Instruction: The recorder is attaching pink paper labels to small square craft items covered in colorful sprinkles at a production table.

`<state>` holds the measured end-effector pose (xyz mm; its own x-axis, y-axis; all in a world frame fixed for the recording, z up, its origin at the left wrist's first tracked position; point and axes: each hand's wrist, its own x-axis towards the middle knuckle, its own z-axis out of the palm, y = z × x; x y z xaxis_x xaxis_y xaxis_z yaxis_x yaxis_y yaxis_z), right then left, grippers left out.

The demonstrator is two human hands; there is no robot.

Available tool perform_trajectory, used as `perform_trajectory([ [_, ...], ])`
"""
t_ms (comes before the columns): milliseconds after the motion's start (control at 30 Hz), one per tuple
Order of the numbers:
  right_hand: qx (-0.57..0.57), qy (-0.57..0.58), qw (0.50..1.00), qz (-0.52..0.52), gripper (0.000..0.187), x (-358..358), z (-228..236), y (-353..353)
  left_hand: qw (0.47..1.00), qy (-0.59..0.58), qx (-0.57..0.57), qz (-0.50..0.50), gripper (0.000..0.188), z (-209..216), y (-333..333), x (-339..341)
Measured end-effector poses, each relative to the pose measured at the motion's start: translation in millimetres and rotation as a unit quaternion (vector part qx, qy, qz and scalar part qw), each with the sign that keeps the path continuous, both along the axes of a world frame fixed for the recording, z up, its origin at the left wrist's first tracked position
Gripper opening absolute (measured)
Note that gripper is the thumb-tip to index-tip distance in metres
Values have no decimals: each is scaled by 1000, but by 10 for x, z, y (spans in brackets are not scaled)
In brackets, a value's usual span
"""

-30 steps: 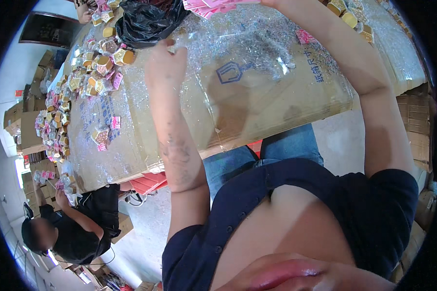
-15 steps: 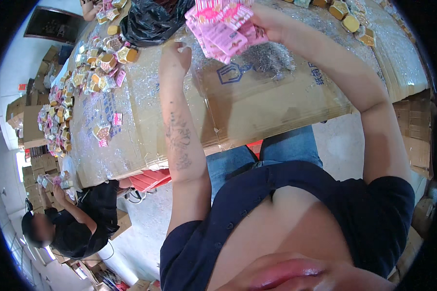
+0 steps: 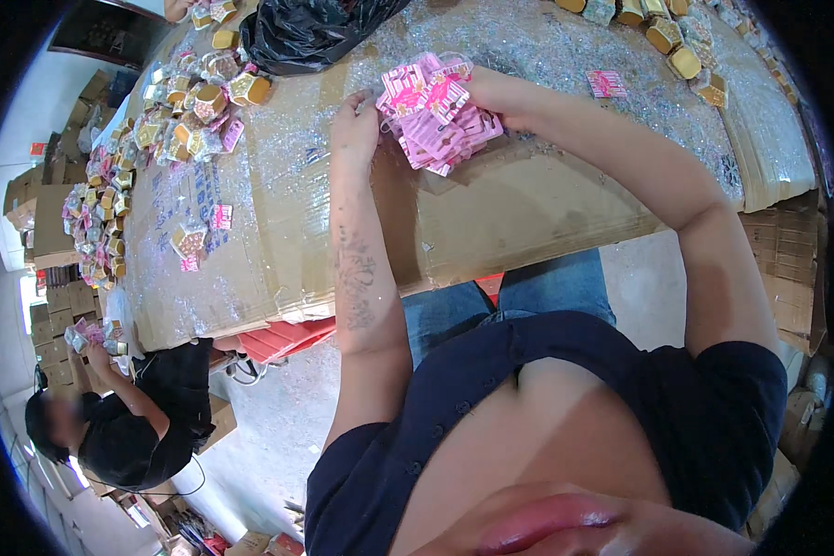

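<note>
Cardboard sheeting (image 3: 278,259) covers the work table, its near edge bending across the middle of the view, glitter scattered over it. Far left, a seated person in black (image 3: 130,426) works beside stacked boxes. Small wrapped gold and pink packets (image 3: 157,148) crowd the table's left edge, leaving bare cardboard toward the centre. The left hand (image 3: 354,120) pinches the pink card bundle (image 3: 440,116); the right hand (image 3: 500,97) grips its other side above the table. More gold packets (image 3: 676,46) line the far right.

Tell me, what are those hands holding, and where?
A bundle of pink packets: right hand grips its right end, left hand its left side.
</note>
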<state>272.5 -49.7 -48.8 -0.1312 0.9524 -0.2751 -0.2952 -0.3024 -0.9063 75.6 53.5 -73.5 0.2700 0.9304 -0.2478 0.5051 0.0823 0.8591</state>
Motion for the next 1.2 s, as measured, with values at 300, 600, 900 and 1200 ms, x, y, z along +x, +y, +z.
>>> perform_trajectory([
  [300, 112, -335, 935, -39, 59, 162, -392, 392, 877, -80, 473, -31, 54, 187, -735, 234],
  [600, 187, -278, 937, 104, 45, 87, 80, 69, 893, -31, 450, 10, 60, 226, -789, 283],
  [900, 227, -375, 899, -24, 38, 89, 38, 0, 898, -95, 426, 52, 51, 269, -668, 102],
  [1200, 243, -586, 772, -46, 32, -6, -243, -1, 868, 137, 459, -129, 73, 259, -812, 219],
])
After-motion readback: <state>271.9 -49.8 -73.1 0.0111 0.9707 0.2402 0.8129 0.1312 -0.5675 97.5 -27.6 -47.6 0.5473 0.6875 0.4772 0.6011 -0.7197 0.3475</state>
